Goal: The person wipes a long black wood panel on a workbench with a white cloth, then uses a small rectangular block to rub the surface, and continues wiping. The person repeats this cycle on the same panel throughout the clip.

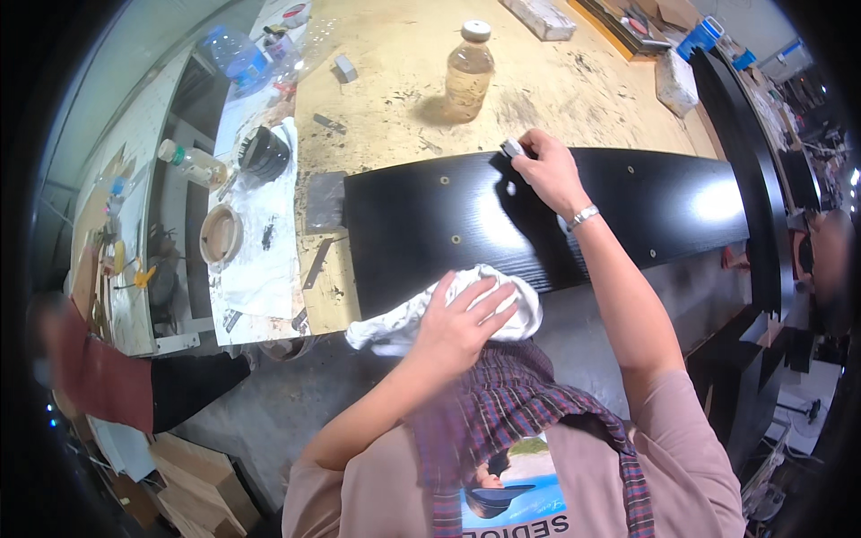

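A long black panel (404,211) with small brass-coloured inserts lies across the near side of the worktable. My left hand (457,327) rests with fingers spread on a crumpled white cloth (511,309) at the panel's near edge. Over the panel's far edge, my right hand (549,175) pinches a small grey block (512,148). A lidded bottle of yellowish liquid (470,76) stands on the table beyond that hand. White glare from a light shows on the black surface.
Left on the table are a black tub (264,154), a round tape-like ring (221,236), a clear bottle (193,164) and a large water bottle (238,56). Wrapped blocks (677,82) sit at the far right. Another person's sleeve (108,377) is at the left edge.
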Tool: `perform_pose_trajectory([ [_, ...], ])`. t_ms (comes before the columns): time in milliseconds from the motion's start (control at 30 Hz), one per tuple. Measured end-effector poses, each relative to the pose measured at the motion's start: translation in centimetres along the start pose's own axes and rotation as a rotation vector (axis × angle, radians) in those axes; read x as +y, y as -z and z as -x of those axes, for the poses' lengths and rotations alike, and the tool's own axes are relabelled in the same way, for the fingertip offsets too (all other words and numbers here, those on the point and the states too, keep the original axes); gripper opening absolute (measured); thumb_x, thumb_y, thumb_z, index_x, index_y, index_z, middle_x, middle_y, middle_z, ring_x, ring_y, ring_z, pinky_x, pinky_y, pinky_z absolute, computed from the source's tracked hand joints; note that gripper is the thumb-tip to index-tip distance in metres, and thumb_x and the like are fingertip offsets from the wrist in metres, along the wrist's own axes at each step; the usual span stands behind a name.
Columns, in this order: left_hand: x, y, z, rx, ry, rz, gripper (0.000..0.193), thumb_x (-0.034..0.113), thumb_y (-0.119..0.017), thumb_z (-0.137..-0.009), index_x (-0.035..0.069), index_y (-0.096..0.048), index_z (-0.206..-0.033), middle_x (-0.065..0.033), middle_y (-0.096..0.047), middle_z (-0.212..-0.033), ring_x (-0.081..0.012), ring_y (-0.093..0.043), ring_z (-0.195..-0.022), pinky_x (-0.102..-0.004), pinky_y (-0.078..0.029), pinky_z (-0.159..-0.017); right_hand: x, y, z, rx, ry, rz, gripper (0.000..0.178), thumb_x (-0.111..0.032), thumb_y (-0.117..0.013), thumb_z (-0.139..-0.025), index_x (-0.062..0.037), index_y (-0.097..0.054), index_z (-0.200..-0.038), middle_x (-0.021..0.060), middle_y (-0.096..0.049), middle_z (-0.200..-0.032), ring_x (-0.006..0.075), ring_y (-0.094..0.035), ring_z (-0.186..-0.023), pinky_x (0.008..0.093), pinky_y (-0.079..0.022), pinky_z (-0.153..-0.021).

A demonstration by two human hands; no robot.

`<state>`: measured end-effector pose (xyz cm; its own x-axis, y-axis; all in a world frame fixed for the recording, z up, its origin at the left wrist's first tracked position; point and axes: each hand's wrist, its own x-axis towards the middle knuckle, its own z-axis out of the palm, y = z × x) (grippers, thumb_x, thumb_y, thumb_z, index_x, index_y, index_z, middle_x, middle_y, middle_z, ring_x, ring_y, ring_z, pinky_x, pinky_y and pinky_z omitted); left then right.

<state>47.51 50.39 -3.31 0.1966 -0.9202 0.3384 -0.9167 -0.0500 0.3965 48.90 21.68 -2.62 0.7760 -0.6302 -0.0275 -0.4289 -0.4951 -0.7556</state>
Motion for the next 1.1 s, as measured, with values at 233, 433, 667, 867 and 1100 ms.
perform_pose_trajectory([
  [233,-5.1,5.2,14.4,0.383,0.529,-0.067,0.038,-0.003,-0.062,-0.078,0.0,-0.069,-0.115,-0.0204,-0.068,-0.115,-0.0369,-0.066,-0.103,-0.0479,-0.05,-0.091,-1.6,-1.9,1.3,0.154,0.33,-0.027,0.024,-0.008,-0.066,-0.079,0.001,-0.069,-0.101,0.0091,-0.066,-0.092,0.0176,-0.062,-0.083,0.0308,-0.051,-0.076],
  [433,-1.8,6.8,17.3,0.551,0.809,0.052,0.035,-0.006,-0.065,-0.081,-0.008,-0.065,-0.115,-0.0244,-0.066,-0.108,-0.0406,-0.065,-0.096,-0.0429,-0.052,-0.086,-13.7,-14.6,4.5,-0.247,0.75,-0.116,0.019,-0.005,-0.067,-0.075,-0.0046,-0.072,-0.094,0.0138,-0.063,-0.092,0.0341,-0.06,-0.096,0.0434,-0.051,-0.086],
  [667,1.8,5.0,19.8,0.631,0.899,0.148,0.037,0.0,-0.064,-0.08,-0.006,-0.067,-0.117,-0.0231,-0.068,-0.107,-0.0411,-0.066,-0.095,-0.0428,-0.053,-0.086,-17.7,-28.6,4.4,-0.472,0.791,0.165,0.02,-0.004,-0.065,-0.077,-0.0064,-0.073,-0.095,0.0143,-0.065,-0.098,0.0321,-0.061,-0.102,0.043,-0.053,-0.087],
  [867,2.0,6.2,20.2,0.729,1.142,0.27,0.03,0.0,-0.064,-0.087,-0.006,-0.067,-0.116,-0.0192,-0.069,-0.104,-0.031,-0.067,-0.092,-0.0361,-0.052,-0.083,-18.1,-30.3,6.6,-0.58,0.765,0.005,0.029,-0.019,-0.073,-0.081,-0.0042,-0.074,-0.106,0.0154,-0.068,-0.104,0.0344,-0.063,-0.1,0.043,-0.052,-0.09],
  [1100,-1.7,10.5,10.3,0.959,0.688,1.144,0.087,0.054,-0.048,-0.104,-0.007,-0.018,-0.158,-0.0193,-0.028,-0.162,-0.0327,-0.031,-0.149,-0.0456,-0.024,-0.122,-16.8,-16.9,14.9,-0.94,0.205,-0.948,0.065,-0.03,-0.064,-0.101,-0.0032,-0.04,-0.154,0.0143,-0.06,-0.138,0.0229,-0.055,-0.128,0.0363,-0.043,-0.11],
])
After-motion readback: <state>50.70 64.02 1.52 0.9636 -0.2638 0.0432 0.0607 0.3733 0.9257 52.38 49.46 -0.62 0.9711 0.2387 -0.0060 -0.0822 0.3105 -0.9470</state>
